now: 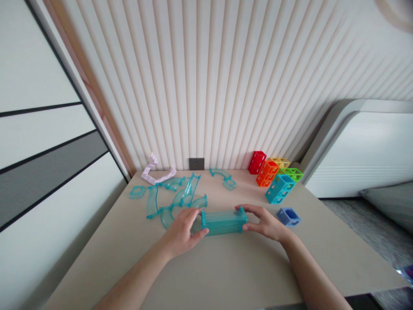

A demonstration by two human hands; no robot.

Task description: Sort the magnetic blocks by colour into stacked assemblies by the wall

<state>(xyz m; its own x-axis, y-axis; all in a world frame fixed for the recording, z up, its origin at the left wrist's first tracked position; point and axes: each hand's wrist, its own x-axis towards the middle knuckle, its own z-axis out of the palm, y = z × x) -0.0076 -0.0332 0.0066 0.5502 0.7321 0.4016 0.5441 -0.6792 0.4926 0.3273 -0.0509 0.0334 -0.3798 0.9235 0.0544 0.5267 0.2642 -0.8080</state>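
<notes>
A clear teal tube piece (223, 221) lies crosswise in the middle of the beige table (226, 267), held at both ends. My left hand (181, 232) grips its left end and my right hand (265, 223) grips its right end. Just behind my left hand lies a heap of curved teal track pieces (176, 198). A small blue cube block (289, 216) rests right of my right hand, apart from it.
Red (257, 162), orange (267, 173), yellow (280, 162), green (292, 174) and cyan (280, 188) lattice blocks stand at the back right. A lilac track piece (155, 174) and a teal curve (223, 176) lie by the ribbed wall, below a grey socket (196, 163). A white cabinet (364, 150) stands right.
</notes>
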